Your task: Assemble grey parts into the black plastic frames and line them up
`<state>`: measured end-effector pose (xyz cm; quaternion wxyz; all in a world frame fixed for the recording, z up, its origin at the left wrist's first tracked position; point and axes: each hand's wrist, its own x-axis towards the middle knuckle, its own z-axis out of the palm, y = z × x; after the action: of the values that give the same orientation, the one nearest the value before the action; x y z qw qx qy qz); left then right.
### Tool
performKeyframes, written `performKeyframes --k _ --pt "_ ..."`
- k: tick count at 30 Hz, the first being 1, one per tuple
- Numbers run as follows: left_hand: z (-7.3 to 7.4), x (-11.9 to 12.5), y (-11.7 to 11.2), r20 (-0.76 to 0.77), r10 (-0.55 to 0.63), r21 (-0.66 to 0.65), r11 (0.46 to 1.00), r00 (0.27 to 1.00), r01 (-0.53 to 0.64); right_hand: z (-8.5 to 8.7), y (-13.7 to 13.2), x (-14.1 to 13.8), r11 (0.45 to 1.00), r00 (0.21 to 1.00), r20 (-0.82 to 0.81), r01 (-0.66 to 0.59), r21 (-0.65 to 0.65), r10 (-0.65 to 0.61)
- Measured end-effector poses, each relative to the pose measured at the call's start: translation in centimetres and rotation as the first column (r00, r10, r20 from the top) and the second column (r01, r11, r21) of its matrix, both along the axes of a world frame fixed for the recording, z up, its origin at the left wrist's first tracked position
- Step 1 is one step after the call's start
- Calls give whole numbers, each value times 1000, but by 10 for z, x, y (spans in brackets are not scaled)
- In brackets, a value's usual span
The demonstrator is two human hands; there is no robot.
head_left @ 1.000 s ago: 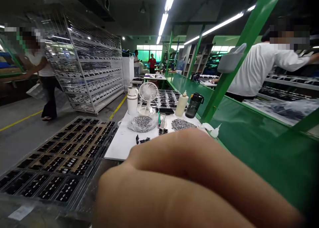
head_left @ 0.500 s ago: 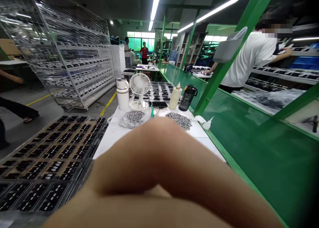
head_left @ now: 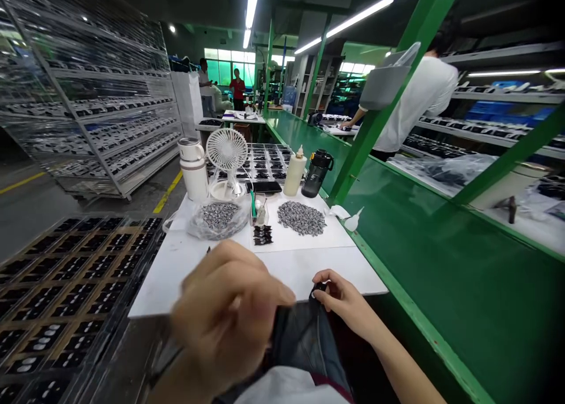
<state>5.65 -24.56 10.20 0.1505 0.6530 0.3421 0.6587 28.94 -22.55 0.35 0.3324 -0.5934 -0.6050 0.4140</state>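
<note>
My right hand (head_left: 342, 298) is at the table's front edge, with thumb and fingers pinched on a small black part (head_left: 318, 288). Close to the camera and blurred, my left hand (head_left: 229, 310) is raised with its fingers curled in; whatever they hold is hidden. Past it on the white table (head_left: 176, 274) are a short stack of black parts (head_left: 262, 235), a loose pile of small grey pieces (head_left: 301, 218) and a clear plastic bag (head_left: 218, 219) with more such pieces. Between bag and pile sits a small clear container (head_left: 259, 210) with a green stick in it.
A white fan (head_left: 226, 151), a white flask (head_left: 193, 169), a phone (head_left: 263, 187), a squeeze bottle (head_left: 295, 172) and a dark drink bottle (head_left: 317, 173) line the back. A green conveyor (head_left: 424, 239) runs along the right. Trays of black parts (head_left: 79, 274) cover the floor left. A person (head_left: 415, 98) stands beyond the conveyor.
My arms, which crossed close before the camera, have come apart and down. The right hand now shows at the table edge with the black part; the view has turned slightly right.
</note>
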Motion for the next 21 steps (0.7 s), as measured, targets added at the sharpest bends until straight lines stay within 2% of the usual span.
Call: performKeyframes --k 1,2,4,5,7,10,13,18,21 --pt "-6 6 18 -13 -56 -4 998 998 56 0 9 0 1000 1000 -24 13 -2 -13" --pt "-15 10 35 -48 -83 -65 995 995 79 0 19 -1 1000 998 -54 23 -2 -23" --pt "-38 16 67 -287 -178 -110 982 941 152 4 43 -5 1000 991 -133 28 6 -27" --pt "-50 17 81 -431 -199 -91 980 880 177 7 56 -7 1000 984 -179 20 10 -18" --pt "-74 19 104 -633 -142 26 979 761 204 12 79 -13 1000 965 -261 -11 -3 9" --pt "-97 23 127 -747 -27 212 938 664 276 13 103 -20 996 943 -327 -74 -42 57" --pt "-105 26 140 -771 1 282 897 637 340 10 116 -25 986 941 -322 -139 -97 101" --pt "-112 25 146 -764 29 327 879 645 347 2 125 -27 948 939 -289 -249 -198 186" --pt "-117 24 146 -775 19 313 880 632 358 2 129 -25 927 927 -287 -307 -215 241"
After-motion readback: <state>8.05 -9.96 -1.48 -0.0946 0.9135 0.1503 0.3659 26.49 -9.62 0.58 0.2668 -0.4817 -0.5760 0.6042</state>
